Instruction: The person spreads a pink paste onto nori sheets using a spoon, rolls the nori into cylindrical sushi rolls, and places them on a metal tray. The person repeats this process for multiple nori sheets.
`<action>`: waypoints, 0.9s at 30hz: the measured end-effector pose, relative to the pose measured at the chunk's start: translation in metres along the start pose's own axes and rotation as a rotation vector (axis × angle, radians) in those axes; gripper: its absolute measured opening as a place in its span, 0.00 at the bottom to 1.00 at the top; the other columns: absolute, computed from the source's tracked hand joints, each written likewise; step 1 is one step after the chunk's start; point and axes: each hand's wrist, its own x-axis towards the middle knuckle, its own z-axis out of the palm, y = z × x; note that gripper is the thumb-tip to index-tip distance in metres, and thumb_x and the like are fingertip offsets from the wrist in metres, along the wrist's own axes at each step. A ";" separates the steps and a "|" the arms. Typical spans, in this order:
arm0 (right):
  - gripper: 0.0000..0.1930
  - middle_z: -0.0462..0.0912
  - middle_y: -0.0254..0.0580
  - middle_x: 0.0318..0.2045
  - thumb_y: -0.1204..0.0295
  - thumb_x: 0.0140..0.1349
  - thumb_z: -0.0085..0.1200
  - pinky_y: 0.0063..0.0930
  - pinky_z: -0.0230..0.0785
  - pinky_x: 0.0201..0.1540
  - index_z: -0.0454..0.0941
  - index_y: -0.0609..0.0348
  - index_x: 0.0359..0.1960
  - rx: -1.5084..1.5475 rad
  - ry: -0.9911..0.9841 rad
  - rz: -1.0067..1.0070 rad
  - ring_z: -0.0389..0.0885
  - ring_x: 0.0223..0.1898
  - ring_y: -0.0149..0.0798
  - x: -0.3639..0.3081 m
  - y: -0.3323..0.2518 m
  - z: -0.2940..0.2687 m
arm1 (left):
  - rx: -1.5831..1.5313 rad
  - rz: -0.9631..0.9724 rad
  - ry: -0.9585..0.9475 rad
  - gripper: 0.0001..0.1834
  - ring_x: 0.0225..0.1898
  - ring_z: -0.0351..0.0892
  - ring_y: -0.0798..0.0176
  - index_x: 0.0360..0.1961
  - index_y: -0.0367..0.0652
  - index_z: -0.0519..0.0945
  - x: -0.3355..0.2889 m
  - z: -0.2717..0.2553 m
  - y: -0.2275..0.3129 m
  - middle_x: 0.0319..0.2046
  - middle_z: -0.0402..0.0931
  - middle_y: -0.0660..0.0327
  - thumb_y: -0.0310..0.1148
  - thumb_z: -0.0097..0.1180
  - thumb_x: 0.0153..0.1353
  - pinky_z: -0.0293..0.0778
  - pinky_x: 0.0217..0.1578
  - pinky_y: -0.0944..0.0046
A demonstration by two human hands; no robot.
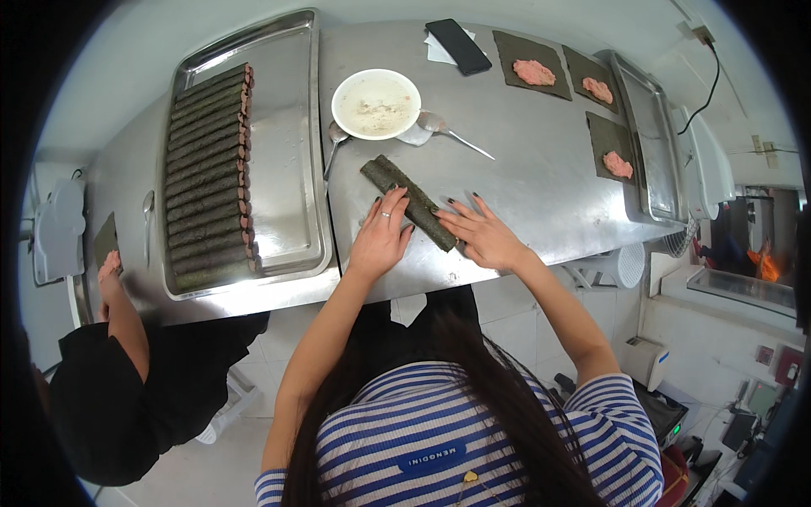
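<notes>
A dark green seaweed roll (414, 201) lies aslant on the steel table in front of me. My left hand (382, 235) has its fingers laid over the roll's middle, a ring on one of them, the thumb by the near side. Farther along, toward the roll's near right end, my right hand (488, 239) rests with fingers stretched out across it. Neither hand lifts the roll. Beyond it stands a white bowl (376, 104) of cloudy liquid, with one spoon (335, 135) at its left and another spoon (433, 123) at its right.
Many finished-looking rolls (207, 169) fill a steel tray (325, 228) on the left. Seaweed sheets (507, 51) with pink paste lie at the far right, beside another tray (646, 135). A phone (459, 46) lies at the back. A person (127, 397) works at the left.
</notes>
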 end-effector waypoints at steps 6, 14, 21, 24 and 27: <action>0.32 0.61 0.38 0.67 0.74 0.51 0.47 0.55 0.40 0.71 0.64 0.57 0.63 -0.086 0.164 -0.050 0.55 0.69 0.46 0.067 0.023 -0.010 | 0.019 0.042 0.046 0.27 0.61 0.64 0.42 0.55 0.34 0.67 0.001 0.000 0.000 0.61 0.61 0.52 0.28 0.59 0.54 0.64 0.60 0.50; 0.19 0.73 0.53 0.45 0.73 0.55 0.54 0.42 0.71 0.49 0.71 0.70 0.47 0.226 0.439 0.400 0.74 0.47 0.53 0.092 -0.056 -0.002 | 0.071 0.058 0.008 0.31 0.65 0.59 0.48 0.59 0.38 0.64 0.002 -0.012 -0.004 0.62 0.61 0.54 0.28 0.58 0.54 0.58 0.64 0.48; 0.16 0.72 0.55 0.40 0.80 0.49 0.54 0.41 0.73 0.45 0.72 0.73 0.41 0.208 0.448 0.451 0.74 0.45 0.54 0.090 -0.068 0.017 | 0.410 0.218 -0.162 0.27 0.62 0.64 0.57 0.55 0.42 0.70 0.030 -0.054 -0.011 0.55 0.69 0.57 0.28 0.59 0.52 0.56 0.65 0.51; 0.16 0.73 0.54 0.39 0.83 0.46 0.52 0.40 0.73 0.46 0.72 0.74 0.40 0.177 0.413 0.383 0.74 0.45 0.53 0.080 -0.066 0.019 | 0.468 0.242 -0.242 0.22 0.54 0.72 0.60 0.49 0.44 0.74 0.032 -0.053 -0.017 0.48 0.75 0.60 0.30 0.60 0.51 0.60 0.62 0.55; 0.17 0.73 0.53 0.38 0.84 0.45 0.50 0.39 0.72 0.46 0.73 0.74 0.40 0.160 0.424 0.333 0.74 0.45 0.52 0.069 -0.069 0.022 | 0.481 0.219 -0.341 0.21 0.48 0.76 0.61 0.45 0.46 0.76 0.033 -0.051 -0.016 0.42 0.77 0.62 0.31 0.64 0.48 0.64 0.57 0.58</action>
